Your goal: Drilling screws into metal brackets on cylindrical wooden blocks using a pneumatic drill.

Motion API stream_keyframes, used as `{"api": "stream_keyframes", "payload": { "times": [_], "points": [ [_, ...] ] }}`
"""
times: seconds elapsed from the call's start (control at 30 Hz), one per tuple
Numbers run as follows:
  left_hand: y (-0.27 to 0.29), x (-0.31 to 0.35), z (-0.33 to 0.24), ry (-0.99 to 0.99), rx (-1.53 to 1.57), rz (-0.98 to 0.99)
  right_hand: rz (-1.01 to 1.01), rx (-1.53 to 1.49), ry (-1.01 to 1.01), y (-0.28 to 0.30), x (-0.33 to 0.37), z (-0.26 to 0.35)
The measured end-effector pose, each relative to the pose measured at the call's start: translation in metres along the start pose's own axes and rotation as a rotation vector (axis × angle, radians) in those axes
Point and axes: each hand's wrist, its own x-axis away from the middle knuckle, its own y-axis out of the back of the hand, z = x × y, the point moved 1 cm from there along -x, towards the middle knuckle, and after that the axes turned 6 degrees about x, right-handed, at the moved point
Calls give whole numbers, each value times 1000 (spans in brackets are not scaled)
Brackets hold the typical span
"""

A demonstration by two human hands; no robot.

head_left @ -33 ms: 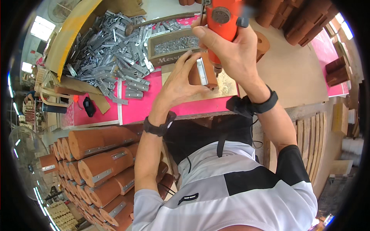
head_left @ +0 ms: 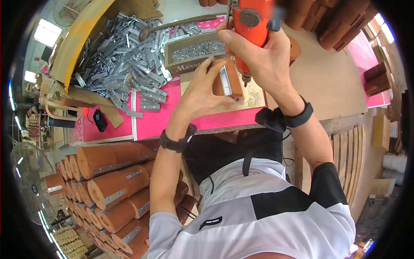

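My left hand [head_left: 198, 93] is wrapped round a short reddish-brown wooden cylinder [head_left: 234, 82] lying on a pale wooden board [head_left: 255, 100]. A silver metal plate [head_left: 224, 81] runs along the cylinder's upper side. In my right hand [head_left: 269, 58] is an orange power screwdriver [head_left: 252, 34], gripped with its nose pointing down. Its tip is just right of the cylinder, above the board. Behind the left hand stands a wooden box [head_left: 189, 64] holding many small screws.
Left of the box lies a big heap of metal plates [head_left: 133, 56] in an open carton [head_left: 82, 39]. Plate-fitted brown cylinders [head_left: 116, 159] are stacked at lower left. More brown pieces [head_left: 345, 26] stand at far right, beyond a brown sheet [head_left: 327, 82].
My right hand and the screwdriver have shifted slightly to the right, its tip a little lower in the picture. My left hand and the cylinder have barely moved.
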Motion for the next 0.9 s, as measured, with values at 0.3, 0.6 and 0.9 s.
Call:
{"api": "stream_keyframes", "payload": {
  "times": [0.3,0.6,0.9],
  "points": [
    [-24,-56,-40,-11,-905,449,-27,98,-128,28,15,1],
    [19,-3,-21,123,-172,162,5,108,-137,31,15,0],
    [17,8,-8,145,-148,157,-3,6,-130,12,13,-6]
  ]
}}
